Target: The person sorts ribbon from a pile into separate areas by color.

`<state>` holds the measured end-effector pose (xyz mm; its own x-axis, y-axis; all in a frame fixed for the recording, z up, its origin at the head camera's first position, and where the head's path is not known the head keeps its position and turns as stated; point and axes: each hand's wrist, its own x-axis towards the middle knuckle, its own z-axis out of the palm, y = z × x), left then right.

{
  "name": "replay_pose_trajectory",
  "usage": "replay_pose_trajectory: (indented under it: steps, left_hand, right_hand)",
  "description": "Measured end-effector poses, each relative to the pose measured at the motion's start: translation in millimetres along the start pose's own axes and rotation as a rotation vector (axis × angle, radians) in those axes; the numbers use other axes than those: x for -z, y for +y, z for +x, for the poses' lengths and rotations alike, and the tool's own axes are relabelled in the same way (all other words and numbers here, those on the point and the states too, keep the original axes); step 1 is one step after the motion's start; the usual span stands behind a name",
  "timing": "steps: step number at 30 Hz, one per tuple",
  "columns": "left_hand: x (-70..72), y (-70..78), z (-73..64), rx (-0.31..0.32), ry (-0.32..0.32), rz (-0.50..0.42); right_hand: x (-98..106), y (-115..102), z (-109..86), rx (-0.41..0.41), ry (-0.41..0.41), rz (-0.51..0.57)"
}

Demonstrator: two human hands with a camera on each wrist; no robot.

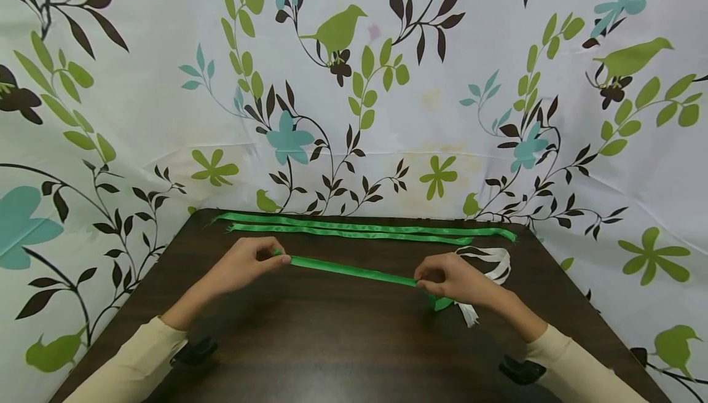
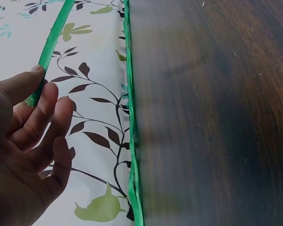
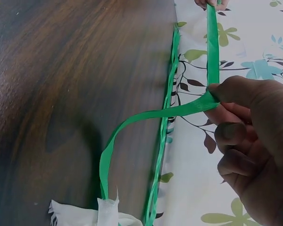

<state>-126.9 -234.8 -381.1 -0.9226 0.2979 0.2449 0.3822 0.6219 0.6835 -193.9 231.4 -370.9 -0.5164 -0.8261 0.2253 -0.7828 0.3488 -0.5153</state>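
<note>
A green ribbon (image 1: pixel 351 269) is stretched taut between my two hands above the dark table. My left hand (image 1: pixel 257 262) pinches its end between thumb and forefinger; in the left wrist view a short tip of ribbon (image 2: pixel 34 98) pokes out below the thumb. My right hand (image 1: pixel 456 277) pinches the ribbon farther along with thumb and finger. From there, in the right wrist view, a slack green length (image 3: pixel 132 117) curves down to a white ribbon (image 3: pixel 75 214) with a frayed end lying on the table.
Two green ribbons (image 1: pixel 354 231) lie side by side along the back edge of the dark wooden table (image 1: pixel 332 341). Loops of white ribbon (image 1: pixel 500 265) rest behind my right hand. A patterned cloth (image 1: pixel 221 71) with leaves and birds hangs behind the table.
</note>
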Motion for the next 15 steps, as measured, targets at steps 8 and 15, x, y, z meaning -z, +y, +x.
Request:
replay_pose_trajectory:
  steps: [8,15]
  left_hand:
    - [4.7,-2.0,0.0,-0.006,0.017,0.003]
    - [12.8,-4.2,0.9,0.015,0.044,0.015]
  right_hand:
    - [2.8,-2.0,-2.7,0.057,-0.017,-0.067]
    - [-0.8,2.1,-8.1,0.162,-0.015,-0.159]
